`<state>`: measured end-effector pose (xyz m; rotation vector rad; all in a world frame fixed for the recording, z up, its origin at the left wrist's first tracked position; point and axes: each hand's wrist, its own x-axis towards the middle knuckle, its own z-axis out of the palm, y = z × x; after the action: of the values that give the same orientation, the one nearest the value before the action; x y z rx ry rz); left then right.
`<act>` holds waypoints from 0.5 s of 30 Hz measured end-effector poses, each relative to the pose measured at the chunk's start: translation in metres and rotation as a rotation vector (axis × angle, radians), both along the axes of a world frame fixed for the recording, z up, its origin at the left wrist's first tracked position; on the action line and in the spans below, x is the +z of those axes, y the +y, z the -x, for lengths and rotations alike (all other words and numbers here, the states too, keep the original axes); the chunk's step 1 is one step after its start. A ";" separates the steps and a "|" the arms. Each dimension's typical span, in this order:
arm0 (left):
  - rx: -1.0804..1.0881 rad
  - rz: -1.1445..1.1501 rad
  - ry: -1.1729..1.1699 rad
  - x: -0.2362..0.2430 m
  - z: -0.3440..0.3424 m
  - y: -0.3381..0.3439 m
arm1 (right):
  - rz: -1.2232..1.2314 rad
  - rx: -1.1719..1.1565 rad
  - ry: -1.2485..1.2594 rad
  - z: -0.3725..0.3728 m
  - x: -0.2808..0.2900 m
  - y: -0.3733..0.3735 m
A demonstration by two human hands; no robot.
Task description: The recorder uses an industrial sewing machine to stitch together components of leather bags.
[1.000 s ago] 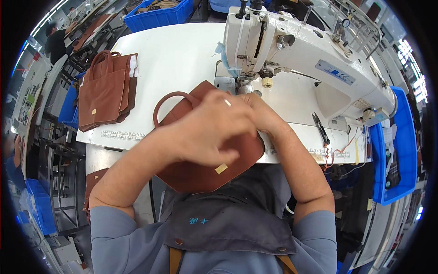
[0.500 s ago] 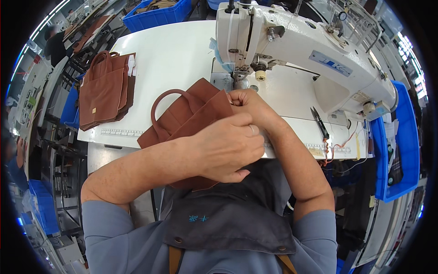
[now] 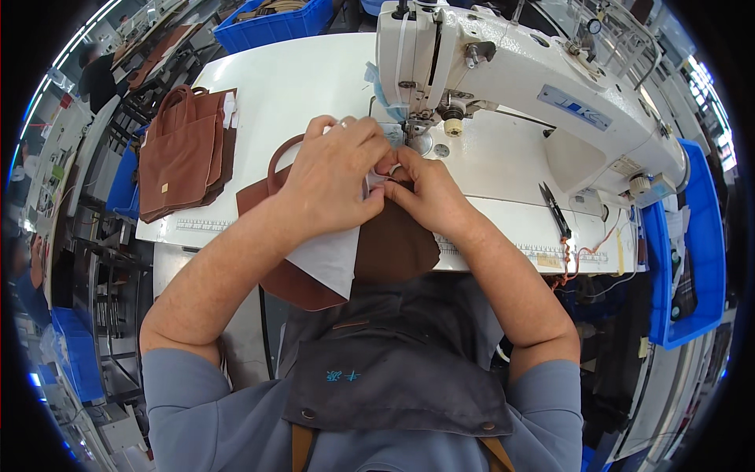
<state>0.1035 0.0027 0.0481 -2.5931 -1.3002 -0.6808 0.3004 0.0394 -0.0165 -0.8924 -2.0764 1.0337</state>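
A reddish-brown leather bag panel [image 3: 303, 285] with a looped handle [image 3: 281, 163] lies at the table's front edge, just before the sewing machine needle area. Its white backing [image 3: 332, 256] and a dark brown piece [image 3: 397, 240] show beside it. My left hand [image 3: 338, 169] reaches over the panel, thumb and fingers closed at the upper edge. Opposite it, my right hand [image 3: 429, 189] pinches the same edge, fingertips almost touching the left ones. The exact spot between the fingertips is partly hidden.
The white sewing machine [image 3: 503, 71] stands behind my hands. Stacked brown bag panels [image 3: 181, 165] lie at the left. Black thread snips [image 3: 555, 211] rest at the right, near a blue bin [image 3: 700, 315]. Another blue crate [image 3: 271, 31] stands at the back.
My left hand has moved up and away from me to meet the right at the edge. The panel has been folded open, exposing the white backing and dark brown piece.
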 end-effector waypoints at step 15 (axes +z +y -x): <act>-0.355 0.715 -0.127 0.039 0.035 0.029 | 0.144 0.021 0.167 0.001 0.026 -0.026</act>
<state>0.0685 0.0315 0.0869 -3.4675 -1.3068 -0.4912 0.2992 0.0131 0.0100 -0.8252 -1.8956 1.2385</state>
